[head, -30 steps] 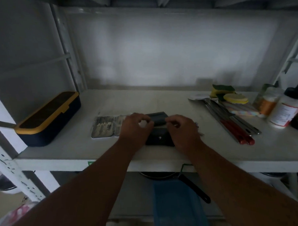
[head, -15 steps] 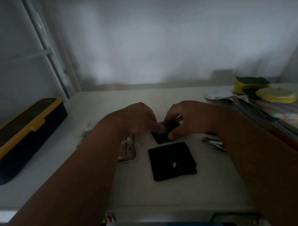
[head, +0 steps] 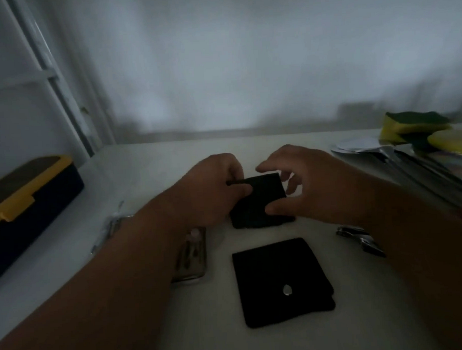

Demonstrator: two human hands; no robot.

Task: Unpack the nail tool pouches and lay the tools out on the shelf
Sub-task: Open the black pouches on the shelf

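A small black pouch [head: 262,200] lies in the middle of the white shelf [head: 150,167]. My left hand [head: 212,186] grips its raised left edge with curled fingers. My right hand [head: 307,182] hovers at its right side, thumb on the near right corner, fingers spread above. A second black pouch [head: 279,273] with a silver snap lies flat nearer me, untouched. A clear case of nail tools [head: 192,256] lies partly under my left forearm. A metal nail clipper [head: 359,239] lies by my right wrist.
A dark box with a yellow lid [head: 27,199] stands at the left. Sponges [head: 413,124], white paper and long metal utensils [head: 425,171] crowd the back right. The shelf's upright post [head: 54,84] rises at the back left. The scene is dim.
The view has drawn closer to the shelf. The pouch in my hands has unfolded wider, and my right hand's fingers have lifted off it and spread.
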